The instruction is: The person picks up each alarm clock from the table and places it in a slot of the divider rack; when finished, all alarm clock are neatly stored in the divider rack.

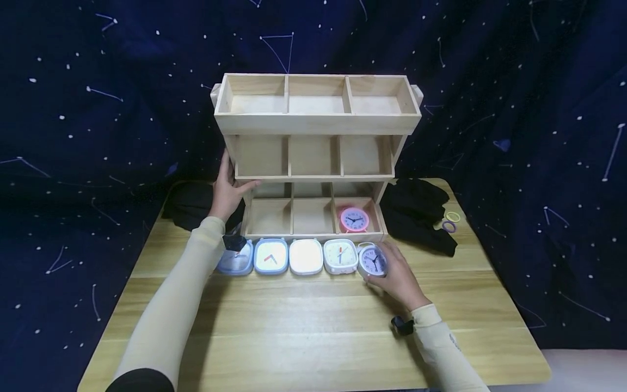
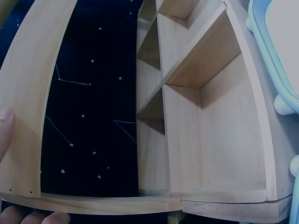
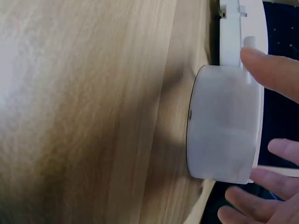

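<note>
My left hand (image 1: pixel 227 193) grips the left side of a three-tier wooden shelf (image 1: pixel 317 124). In the left wrist view its thumb lies on a front board (image 2: pixel 28 102), with fingertips (image 2: pixel 56 218) round the side piece. My right hand (image 1: pixel 399 276) holds a round white alarm clock (image 1: pixel 373 261) at the right end of a row of clocks, thumb on one side and fingers on the other. The right wrist view shows this clock's pale rounded body (image 3: pixel 224 123) beside the thumb. Next to it stands a squarish white clock (image 1: pixel 340 256).
Several more squarish clocks, including a blue-rimmed one (image 1: pixel 271 256), line the shelf's front. A pink round clock (image 1: pixel 354 219) sits in the bottom right compartment. Black cloth (image 1: pixel 416 215) lies to the right, beside yellow (image 1: pixel 453 216) and purple rings (image 1: pixel 448 226). A starry curtain (image 1: pixel 490 136) hangs behind.
</note>
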Available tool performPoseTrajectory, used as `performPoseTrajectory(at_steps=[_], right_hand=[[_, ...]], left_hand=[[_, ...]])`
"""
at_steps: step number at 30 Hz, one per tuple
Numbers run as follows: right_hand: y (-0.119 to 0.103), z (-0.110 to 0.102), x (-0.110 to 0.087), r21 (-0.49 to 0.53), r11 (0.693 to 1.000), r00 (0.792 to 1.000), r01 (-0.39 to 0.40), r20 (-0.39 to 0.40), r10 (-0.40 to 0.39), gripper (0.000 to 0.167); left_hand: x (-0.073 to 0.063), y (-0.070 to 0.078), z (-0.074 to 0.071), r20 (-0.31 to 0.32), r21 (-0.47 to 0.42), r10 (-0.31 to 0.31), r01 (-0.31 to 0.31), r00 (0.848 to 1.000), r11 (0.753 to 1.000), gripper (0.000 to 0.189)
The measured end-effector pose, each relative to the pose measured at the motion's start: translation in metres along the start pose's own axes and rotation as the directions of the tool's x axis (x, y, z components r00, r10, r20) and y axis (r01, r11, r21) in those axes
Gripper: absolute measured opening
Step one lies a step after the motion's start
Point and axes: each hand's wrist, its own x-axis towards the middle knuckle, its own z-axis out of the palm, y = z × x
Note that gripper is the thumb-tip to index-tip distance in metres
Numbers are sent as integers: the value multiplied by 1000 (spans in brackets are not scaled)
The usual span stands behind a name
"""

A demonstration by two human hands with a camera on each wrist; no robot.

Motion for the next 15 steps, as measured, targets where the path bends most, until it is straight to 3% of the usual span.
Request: performPoseTrajectory(at_steps=[6,15], right_hand=[[2,3,-2,27,1000,1000,-2,27,1,89],[4,12,0,-26,1000,999,-8,30,9,81]], left_hand=[[0,-1,1,7,-10,0,0,1000,1000,115],[5,-3,2,5,-12,-21,22,1000,1000,118]])
